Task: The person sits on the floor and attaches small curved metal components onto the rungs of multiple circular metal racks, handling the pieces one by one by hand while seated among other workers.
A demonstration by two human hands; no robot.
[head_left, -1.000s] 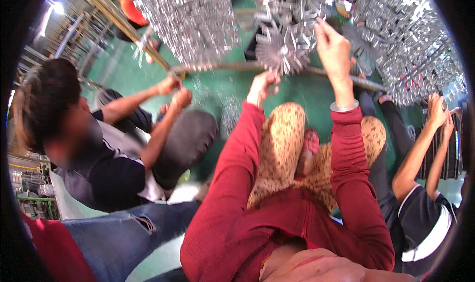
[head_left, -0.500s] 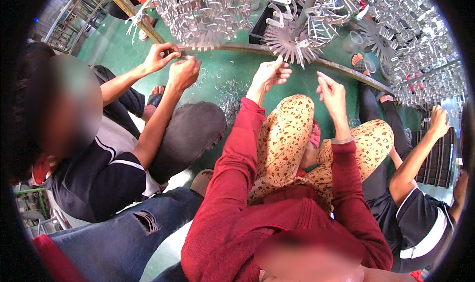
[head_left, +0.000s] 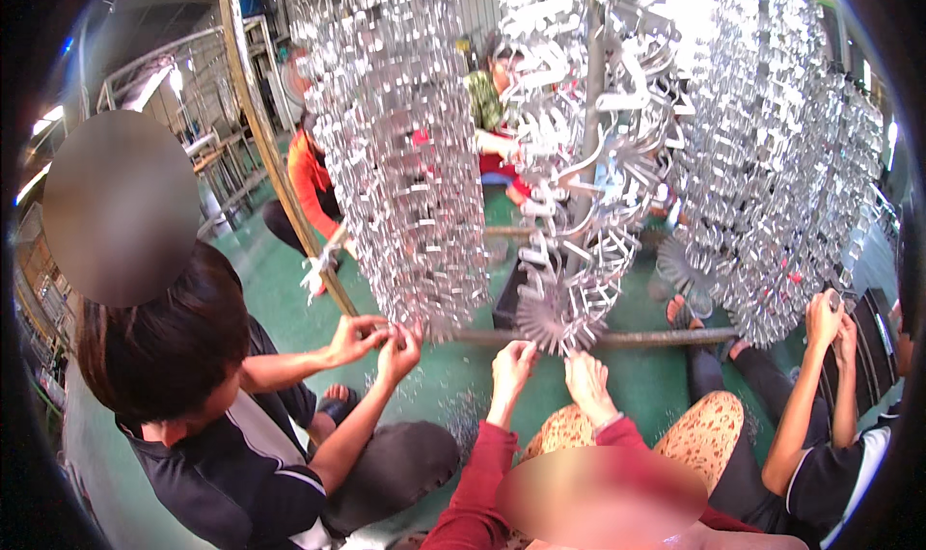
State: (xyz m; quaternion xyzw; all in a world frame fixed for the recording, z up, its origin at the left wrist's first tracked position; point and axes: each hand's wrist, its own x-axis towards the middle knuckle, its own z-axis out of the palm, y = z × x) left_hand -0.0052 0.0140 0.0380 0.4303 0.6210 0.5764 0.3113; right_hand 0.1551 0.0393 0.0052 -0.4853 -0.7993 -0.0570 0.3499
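My left hand (head_left: 514,365), in a red sleeve, is raised with its fingers pinched together at the lower left edge of a finned metal disc (head_left: 557,324). The disc is at the bottom of a hanging column of curved silver metal pieces (head_left: 555,178). My right hand (head_left: 587,381) reaches up beside it, fingers bent and tips together against the disc's lower rim. Whatever small piece either hand pinches is too small to make out.
Dense columns of shiny metal clips hang to the left (head_left: 400,164) and right (head_left: 762,145). A horizontal bar (head_left: 666,337) runs behind my hands. Co-workers sit close on my left (head_left: 241,396) and right (head_left: 820,434), hands raised. Small metal bits (head_left: 468,415) litter the green floor.
The view has tilted up, showing more of the hanging columns. My hands, apart before with looser fingers, have come close together at the disc, the right one moving inward.
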